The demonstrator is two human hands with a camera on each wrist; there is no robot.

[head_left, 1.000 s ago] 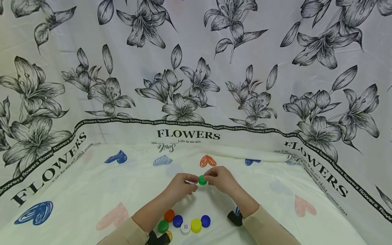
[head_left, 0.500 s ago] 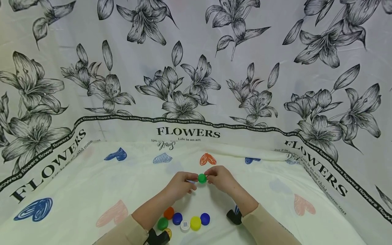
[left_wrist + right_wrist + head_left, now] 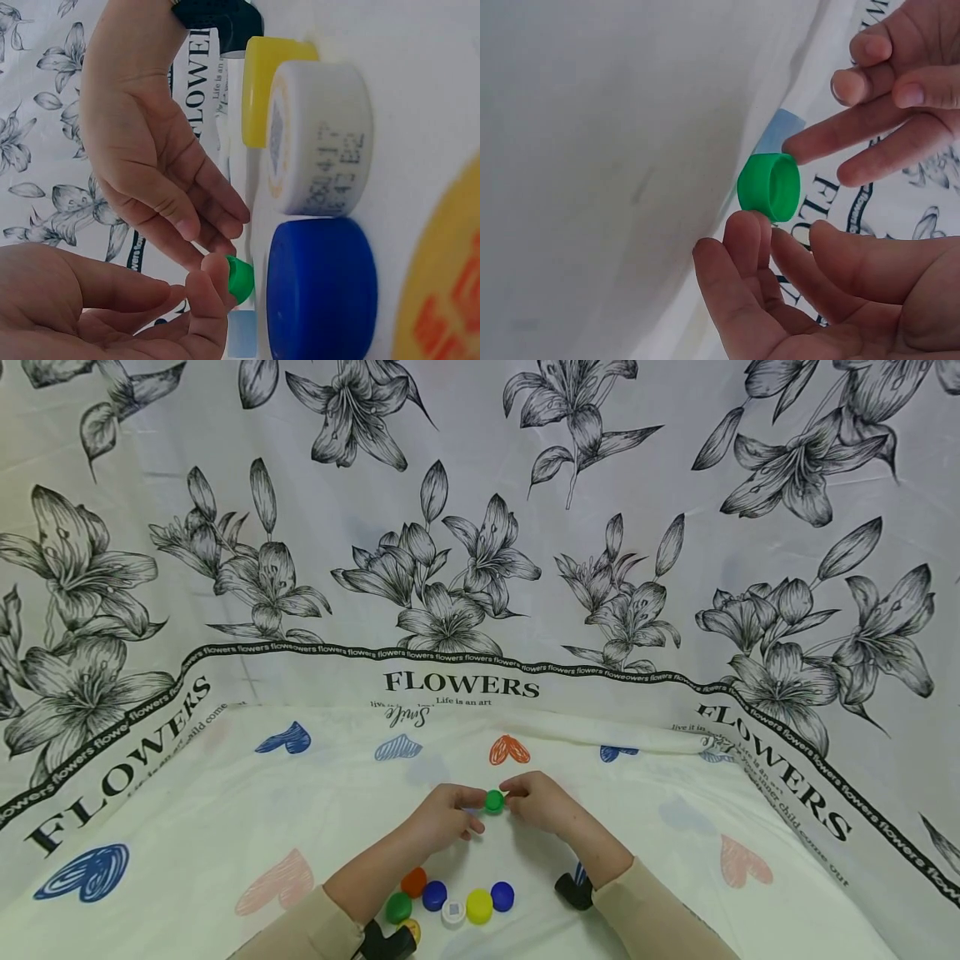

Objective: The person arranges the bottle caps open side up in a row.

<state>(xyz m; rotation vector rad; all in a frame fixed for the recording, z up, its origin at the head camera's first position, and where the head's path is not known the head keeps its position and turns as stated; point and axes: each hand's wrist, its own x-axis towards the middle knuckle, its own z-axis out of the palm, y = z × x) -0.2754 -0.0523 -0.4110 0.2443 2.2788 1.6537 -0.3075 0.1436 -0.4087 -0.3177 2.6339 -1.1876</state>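
Note:
A green bottle cap sits between the fingertips of both hands in the head view. Its hollow side shows in the right wrist view, where the cap stands on edge. My left hand reaches in from the left, with a straight forefinger at the cap's side and its thumb apart. From the other side, my right hand has fingertips right at the cap; its thumb stands away from it. In the left wrist view, left fingers partly hide the cap.
Closer to the body lie several caps: orange, green, blue, white, yellow, another blue. A yellow one is partly behind the left wrist's black camera. Heart-print cloth covers the table.
The green cap has tilted and dropped slightly, and its ring-like edge now shows. The left fingers have spread a little; the right hand has sunk slightly. The other caps stay put.

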